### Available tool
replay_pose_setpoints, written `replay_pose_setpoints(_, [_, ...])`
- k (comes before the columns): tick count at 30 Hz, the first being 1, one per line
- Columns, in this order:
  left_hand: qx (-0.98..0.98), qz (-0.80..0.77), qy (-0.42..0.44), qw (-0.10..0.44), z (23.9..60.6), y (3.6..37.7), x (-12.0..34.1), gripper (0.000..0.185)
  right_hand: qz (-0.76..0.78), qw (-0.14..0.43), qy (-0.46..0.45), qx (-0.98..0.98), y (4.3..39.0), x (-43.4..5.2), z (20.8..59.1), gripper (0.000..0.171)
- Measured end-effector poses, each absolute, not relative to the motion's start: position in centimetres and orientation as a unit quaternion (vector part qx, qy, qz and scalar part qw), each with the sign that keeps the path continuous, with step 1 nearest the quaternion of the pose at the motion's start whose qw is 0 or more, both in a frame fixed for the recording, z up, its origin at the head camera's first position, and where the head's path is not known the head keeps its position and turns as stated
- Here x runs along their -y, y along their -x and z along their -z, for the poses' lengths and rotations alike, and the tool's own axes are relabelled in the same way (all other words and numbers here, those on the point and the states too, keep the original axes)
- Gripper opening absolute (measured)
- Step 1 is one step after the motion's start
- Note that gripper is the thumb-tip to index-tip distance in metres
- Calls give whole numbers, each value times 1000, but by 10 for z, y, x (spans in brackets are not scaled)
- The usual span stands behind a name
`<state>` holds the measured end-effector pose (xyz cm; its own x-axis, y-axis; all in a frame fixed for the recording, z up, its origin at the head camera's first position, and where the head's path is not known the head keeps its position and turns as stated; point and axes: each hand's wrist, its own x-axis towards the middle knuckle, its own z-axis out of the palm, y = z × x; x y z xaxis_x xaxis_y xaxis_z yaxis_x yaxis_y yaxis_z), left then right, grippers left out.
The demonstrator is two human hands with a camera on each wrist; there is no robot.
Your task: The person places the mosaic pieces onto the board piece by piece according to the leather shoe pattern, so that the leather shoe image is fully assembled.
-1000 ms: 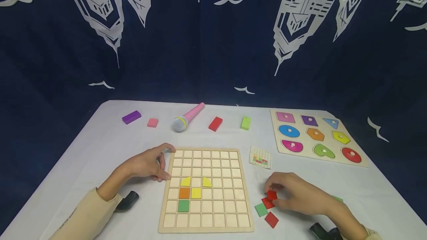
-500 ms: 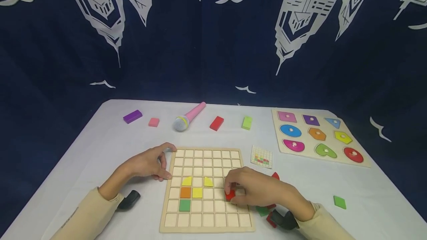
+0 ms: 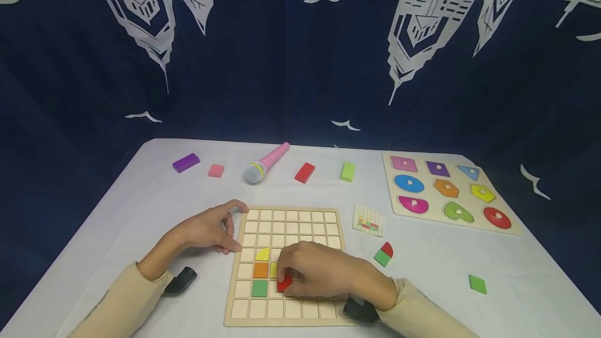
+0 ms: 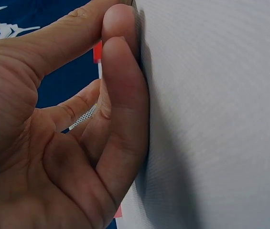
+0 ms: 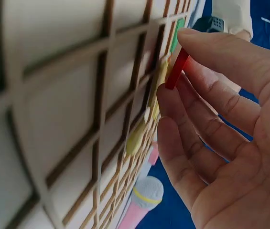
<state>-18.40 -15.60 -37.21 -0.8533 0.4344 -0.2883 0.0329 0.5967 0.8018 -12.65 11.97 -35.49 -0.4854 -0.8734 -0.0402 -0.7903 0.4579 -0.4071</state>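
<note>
A wooden grid board [image 3: 324, 217] lies on the white table. My left hand [image 3: 208, 231] rests at its left edge, index fingertip at the top corner and thumb lower down. The left wrist view shows that hand's fingers [image 4: 125, 109] bent against the tablecloth. With thumb and fingertips, my right hand [image 3: 324, 270] pinches a small red tile [image 5: 177, 71], close over the cell right of the green tile [image 3: 259, 288]. Also on the board are an orange tile [image 3: 261, 270], a yellow square [image 3: 274, 270] and a yellow quarter-round [image 3: 263, 254]. The right hand covers several cells.
A pattern card [image 3: 368, 220] lies right of the board, with red and green pieces [image 3: 382, 257] below it. Farther right is a green tile [image 3: 478, 284]. Behind stand a shape puzzle [image 3: 451, 192], a pink toy microphone [image 3: 266, 164] and several coloured blocks [image 3: 305, 172].
My right hand has carried the red tile from the loose pieces leftward over the board, to beside the green tile. The left hand stays at the board's edge.
</note>
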Motion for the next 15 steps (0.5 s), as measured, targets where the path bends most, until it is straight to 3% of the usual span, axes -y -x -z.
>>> replay_pose_setpoints(15, [-861,-430,-134,236,374,185,157,78,146,114,506,-843,121,-107,358,12])
